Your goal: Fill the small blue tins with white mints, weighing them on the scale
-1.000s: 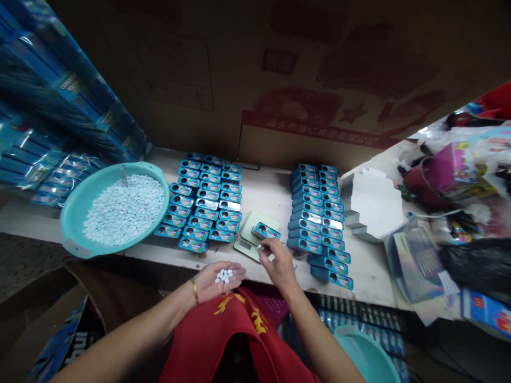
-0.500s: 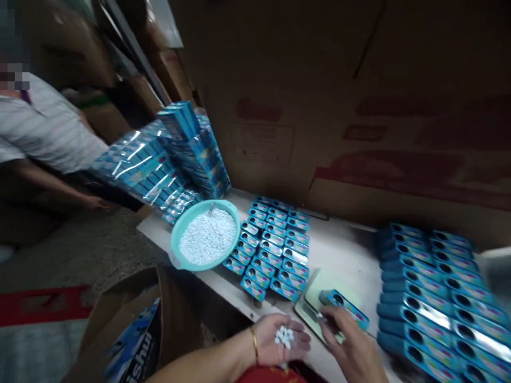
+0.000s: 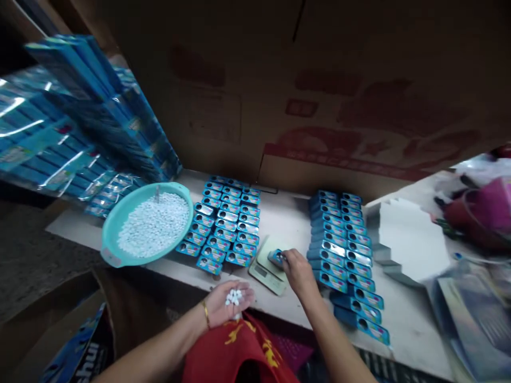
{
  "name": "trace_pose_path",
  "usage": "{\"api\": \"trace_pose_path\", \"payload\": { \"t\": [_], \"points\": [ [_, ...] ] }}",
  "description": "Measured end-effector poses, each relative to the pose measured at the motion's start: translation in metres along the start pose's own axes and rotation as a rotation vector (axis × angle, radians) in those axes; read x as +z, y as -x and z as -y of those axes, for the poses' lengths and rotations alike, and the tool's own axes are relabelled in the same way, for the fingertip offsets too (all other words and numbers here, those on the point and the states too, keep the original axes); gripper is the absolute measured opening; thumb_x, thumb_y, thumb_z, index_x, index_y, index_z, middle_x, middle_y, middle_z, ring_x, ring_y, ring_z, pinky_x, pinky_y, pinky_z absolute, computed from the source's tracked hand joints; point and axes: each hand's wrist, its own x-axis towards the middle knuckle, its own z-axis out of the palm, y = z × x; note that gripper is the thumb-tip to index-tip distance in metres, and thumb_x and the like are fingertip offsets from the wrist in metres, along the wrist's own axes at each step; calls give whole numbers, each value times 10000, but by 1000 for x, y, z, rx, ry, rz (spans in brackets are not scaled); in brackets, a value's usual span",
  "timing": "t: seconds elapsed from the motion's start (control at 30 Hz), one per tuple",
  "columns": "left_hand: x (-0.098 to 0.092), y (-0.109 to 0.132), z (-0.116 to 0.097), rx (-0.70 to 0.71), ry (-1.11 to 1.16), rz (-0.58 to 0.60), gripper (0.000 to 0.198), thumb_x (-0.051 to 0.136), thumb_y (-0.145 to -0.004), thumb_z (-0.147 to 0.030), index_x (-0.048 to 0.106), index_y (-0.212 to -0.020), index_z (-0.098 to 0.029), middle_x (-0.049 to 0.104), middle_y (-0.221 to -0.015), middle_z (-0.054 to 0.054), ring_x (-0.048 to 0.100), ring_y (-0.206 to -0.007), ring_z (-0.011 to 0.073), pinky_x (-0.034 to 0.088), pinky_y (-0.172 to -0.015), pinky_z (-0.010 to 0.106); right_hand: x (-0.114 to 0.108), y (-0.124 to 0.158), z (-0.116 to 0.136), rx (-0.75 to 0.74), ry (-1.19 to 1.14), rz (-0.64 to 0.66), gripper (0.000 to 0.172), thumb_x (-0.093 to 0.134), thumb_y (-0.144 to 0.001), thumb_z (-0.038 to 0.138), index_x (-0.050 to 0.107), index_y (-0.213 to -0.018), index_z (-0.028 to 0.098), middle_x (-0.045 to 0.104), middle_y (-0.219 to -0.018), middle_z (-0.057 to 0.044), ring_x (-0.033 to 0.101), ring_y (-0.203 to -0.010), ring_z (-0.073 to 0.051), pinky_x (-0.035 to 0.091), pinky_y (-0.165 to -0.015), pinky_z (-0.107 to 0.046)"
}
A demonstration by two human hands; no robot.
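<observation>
Blue tin (image 3: 274, 256) on scale (image 3: 266, 280), long axis left-to-right; right hand (image 3: 297, 269) grip unclear; left hand (image 3: 219, 307) unclenched beneath pellets (image 3: 233, 297).

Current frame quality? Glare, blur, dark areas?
Head view: glare streaks on the wrapped packs at left; head view: big carton in deep shadow, its print dim; head view: pink tub smeared at the right edge; head view: tablets on the left hand slightly soft but distinguishable.

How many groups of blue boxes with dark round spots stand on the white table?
2: one group between the round turquoise basin and the pale green scale, the other group right of it. Another box sits on the scale, partly behind the right hand.
</observation>
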Motion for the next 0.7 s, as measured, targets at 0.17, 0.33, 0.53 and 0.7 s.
{"api": "trace_pose_path", "payload": {
  "t": [0.17,0.33,0.53,0.7],
  "points": [
    [2,1,1,8,-43,-31,243,530,-723,-217,576,-891,-48,642,-872,157,602,-831,216,451,-752,302,-7,4,-4,41,-76,-27,175,423,-784,176,559,-892,183,555,-834,-58,536,-775,-166,414,-675,-253],
    [4,-1,-1,1,-58,-32,248,533,-723,-207,576,-908,-48,634,-895,164,594,-856,225,460,-752,302,-26,17,-8,89,-341,-182,142,455,-779,198,580,-847,188,564,-805,-38,535,-763,-146,419,-698,-253],
    [4,-3,2,-32,-84,-38,239,537,-715,-175,576,-917,-53,624,-925,167,594,-859,222,470,-745,300,-18,57,1,185,-586,-174,127,471,-774,219,587,-819,197,573,-810,-28,534,-741,-135,428,-645,-246],
    [2,-5,3,-36,-86,-50,242,531,-717,-169,576,-921,-47,621,-931,178,582,-891,236,465,-766,310,4,82,-1,325,-672,-153,130,477,-759,230,588,-810,187,570,-815,-29,533,-741,-135,427,-626,-241]
  ]
}}
